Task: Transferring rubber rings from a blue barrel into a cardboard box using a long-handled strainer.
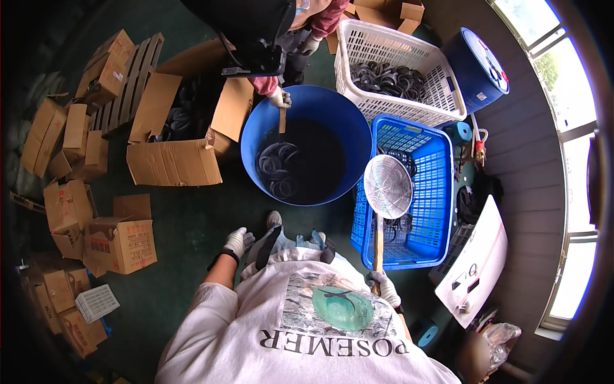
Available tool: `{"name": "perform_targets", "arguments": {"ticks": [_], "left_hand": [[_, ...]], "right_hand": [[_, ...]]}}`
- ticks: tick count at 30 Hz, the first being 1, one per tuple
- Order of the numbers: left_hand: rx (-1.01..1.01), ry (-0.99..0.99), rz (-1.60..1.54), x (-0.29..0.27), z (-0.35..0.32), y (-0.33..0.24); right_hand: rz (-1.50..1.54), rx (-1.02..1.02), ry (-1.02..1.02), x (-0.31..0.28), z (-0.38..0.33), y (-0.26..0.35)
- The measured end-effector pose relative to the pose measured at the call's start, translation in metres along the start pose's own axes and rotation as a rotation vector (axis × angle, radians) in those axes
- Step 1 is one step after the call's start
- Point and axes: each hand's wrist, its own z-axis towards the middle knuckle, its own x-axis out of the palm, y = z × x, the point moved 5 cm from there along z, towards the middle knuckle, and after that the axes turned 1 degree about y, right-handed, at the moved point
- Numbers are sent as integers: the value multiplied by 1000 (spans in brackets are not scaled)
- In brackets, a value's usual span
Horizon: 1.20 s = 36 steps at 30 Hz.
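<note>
My right hand [384, 288], in a white glove, grips the wooden handle [378, 242] of a round white mesh skimmer [388, 186]. The skimmer's bowl hangs over the blue plastic crate [432, 192], which holds some black rubber rings [403, 224]. My left hand [238, 242], also gloved, is free at my side with fingers apart, near the floor in front of the big blue tub [306, 150]. The tub holds dark liquid with black rings in it [278, 169].
Across the tub another person's gloved hand [279, 98] holds a wooden stick in the liquid. A white crate [396, 70] of black rings, a blue drum [476, 67], an open cardboard box [176, 121], several small cartons [118, 240] and a white board [476, 262] surround me.
</note>
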Motion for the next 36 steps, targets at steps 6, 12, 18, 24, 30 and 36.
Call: {"name": "perform_targets", "arguments": {"ticks": [6,12,18,24,30,36], "left_hand": [[3,5,-17,0,5,2],[-6,12,-23,2,9,0],[0,22,-14,3,10,0],[0,19,-11,4,8,3],[-3,15,-15,5,8,4],[2,37,11,4,17,5]], "right_hand": [[-4,-1,-18,-5,3,-4],[-31,-18,-26,-1,1,-2],[-46,-37,-35,-7,6,-7],[-122,-26,-53,-6,4,-7],[-103,-26,-84,-6,3,-8],[-101,-44,-82,-10,5,-9]]}}
